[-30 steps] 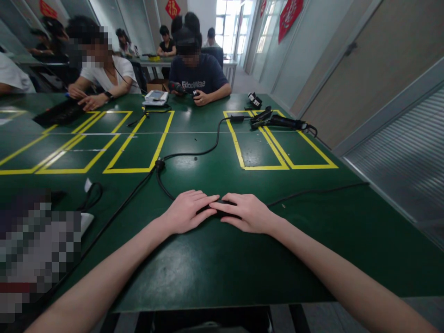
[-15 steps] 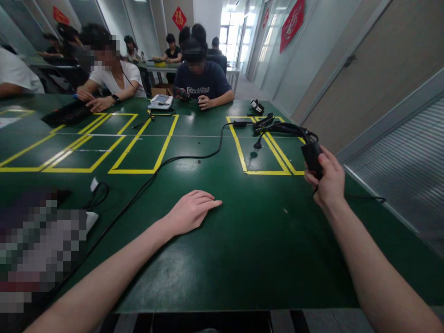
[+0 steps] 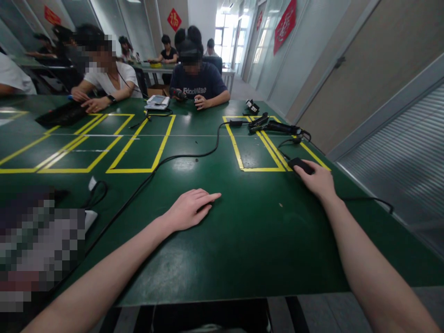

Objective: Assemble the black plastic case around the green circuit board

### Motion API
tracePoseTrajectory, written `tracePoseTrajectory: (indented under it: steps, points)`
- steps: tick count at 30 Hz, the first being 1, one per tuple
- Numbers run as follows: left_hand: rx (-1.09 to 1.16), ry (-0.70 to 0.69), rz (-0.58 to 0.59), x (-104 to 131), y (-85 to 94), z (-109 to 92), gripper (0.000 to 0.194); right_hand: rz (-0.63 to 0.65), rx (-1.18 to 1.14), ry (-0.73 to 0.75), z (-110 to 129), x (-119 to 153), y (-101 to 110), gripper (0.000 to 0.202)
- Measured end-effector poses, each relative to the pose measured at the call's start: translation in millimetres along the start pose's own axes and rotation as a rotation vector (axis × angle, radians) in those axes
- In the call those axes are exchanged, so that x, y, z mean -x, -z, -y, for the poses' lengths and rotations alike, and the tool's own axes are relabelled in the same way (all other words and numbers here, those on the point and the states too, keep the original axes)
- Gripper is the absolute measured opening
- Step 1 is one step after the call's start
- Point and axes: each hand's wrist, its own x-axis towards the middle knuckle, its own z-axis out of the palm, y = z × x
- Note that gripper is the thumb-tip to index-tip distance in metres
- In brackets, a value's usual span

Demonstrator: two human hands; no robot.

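Observation:
My right hand (image 3: 317,178) is closed around a black adapter (image 3: 301,165) low over the green table (image 3: 222,249), beside the yellow tape lines on the right. A thin cord runs from near the adapter toward a bundle of black cables (image 3: 282,128) farther back. My left hand (image 3: 191,208) lies on the table near the middle, fingers stretched out, holding nothing. A long black cable (image 3: 173,158) crosses the table from the lower left to a small black box (image 3: 236,123) by the bundle.
Two people sit across the table; one has hands at a black tray (image 3: 62,114). A white device (image 3: 157,102) stands at the back, a black-and-white item (image 3: 252,106) at the back right. A blurred-out object (image 3: 41,245) lies at the left.
My right hand has come down and slightly left with the adapter, which now lies flatter near the tabletop. The cables behind it have dropped onto the table. My left hand has hardly moved.

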Motion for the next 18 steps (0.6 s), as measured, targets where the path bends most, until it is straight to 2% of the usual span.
tracePoseTrajectory:
  steps: [4, 7, 14, 18]
  points:
    - [0.004, 0.012, 0.014, -2, -0.1, -1, 0.038, 0.063, -0.086, 0.022, 6, 3, -4, 0.051]
    - [0.015, 0.022, 0.016, -3, 0.3, -1, 0.037, 0.031, -0.163, 0.007, 6, 2, -5, 0.05]
    - [0.017, 0.023, 0.013, -3, -1.0, 1, 0.032, -0.033, 0.086, -0.206, -4, -6, -8, 0.054]
    - [0.028, 0.03, 0.009, -3, -1.6, 2, 0.03, -0.022, 0.15, -0.22, -13, -11, -14, 0.053]
